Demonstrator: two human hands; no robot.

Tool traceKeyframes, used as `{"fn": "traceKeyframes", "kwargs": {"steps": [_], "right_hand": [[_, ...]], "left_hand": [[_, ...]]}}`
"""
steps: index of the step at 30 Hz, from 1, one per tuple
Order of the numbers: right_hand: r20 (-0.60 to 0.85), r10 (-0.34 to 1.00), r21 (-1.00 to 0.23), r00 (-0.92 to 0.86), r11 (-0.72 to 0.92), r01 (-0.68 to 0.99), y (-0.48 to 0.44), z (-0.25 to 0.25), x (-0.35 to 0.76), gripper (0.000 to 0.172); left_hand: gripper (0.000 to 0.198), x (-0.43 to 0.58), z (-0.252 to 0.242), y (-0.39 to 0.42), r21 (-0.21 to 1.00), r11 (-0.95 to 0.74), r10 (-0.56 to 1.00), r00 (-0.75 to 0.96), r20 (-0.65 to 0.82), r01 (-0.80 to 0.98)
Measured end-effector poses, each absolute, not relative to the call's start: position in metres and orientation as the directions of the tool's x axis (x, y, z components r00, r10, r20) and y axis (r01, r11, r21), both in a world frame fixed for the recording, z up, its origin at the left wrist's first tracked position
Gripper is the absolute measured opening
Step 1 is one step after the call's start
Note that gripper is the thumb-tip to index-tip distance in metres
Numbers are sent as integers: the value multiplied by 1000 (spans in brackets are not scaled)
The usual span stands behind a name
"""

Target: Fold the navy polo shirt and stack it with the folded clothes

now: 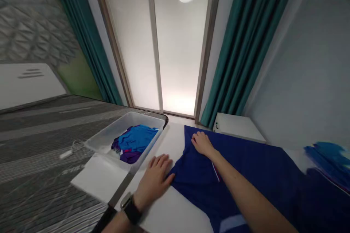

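Observation:
A dark blue garment [254, 164], probably a shirt, lies spread over the white table, with a thin white and red stripe near its middle. My right hand [201, 143] rests on its upper left part, palm down, fingers slightly bent against the cloth. My left hand [156, 178], with a watch [131, 207] on its wrist, is held palm down over the white surface. Its fingers are stretched out and the thumb meets the garment's left edge. The near end of the garment is partly covered by my right forearm.
A translucent plastic bin [109, 133] at left holds blue and purple clothes [139, 137]. More folded blue clothes [329, 165] are stacked at far right. A white cable plug [66, 154] lies on the grey striped bedding [41, 134]. Behind stand a white cabinet [236, 125] and teal curtains [246, 43].

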State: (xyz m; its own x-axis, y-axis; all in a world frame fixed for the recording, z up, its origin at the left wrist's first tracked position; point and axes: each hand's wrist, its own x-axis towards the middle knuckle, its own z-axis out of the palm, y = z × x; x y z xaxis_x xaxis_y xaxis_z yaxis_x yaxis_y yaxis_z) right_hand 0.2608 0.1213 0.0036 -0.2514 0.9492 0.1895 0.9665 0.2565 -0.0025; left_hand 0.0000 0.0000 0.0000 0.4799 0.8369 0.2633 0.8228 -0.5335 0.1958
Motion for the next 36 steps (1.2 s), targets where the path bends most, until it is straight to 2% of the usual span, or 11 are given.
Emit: {"fn": "traceKeyframes", "kwargs": {"steps": [6,18,26,30,36], "right_hand": [[179,954,4,-242,245,969,125,3,263,27],[197,964,-43,-176,188,981,123,7,275,26],[170,977,-129,-126,149,980,125,2,307,28],[183,975,-186,-125,160,969,126,-1,312,24],[214,969,-249,-123,176,952,122,-4,306,28]], "left_hand": [[41,0,-1,-1,183,-543,826,482,293,820],[39,0,3,-2,168,-540,827,483,288,825],[39,0,1,-1,158,-546,820,486,302,823],[39,-1,0,0,161,-548,819,489,300,821],[40,-1,1,0,168,-548,820,487,301,819]]}}
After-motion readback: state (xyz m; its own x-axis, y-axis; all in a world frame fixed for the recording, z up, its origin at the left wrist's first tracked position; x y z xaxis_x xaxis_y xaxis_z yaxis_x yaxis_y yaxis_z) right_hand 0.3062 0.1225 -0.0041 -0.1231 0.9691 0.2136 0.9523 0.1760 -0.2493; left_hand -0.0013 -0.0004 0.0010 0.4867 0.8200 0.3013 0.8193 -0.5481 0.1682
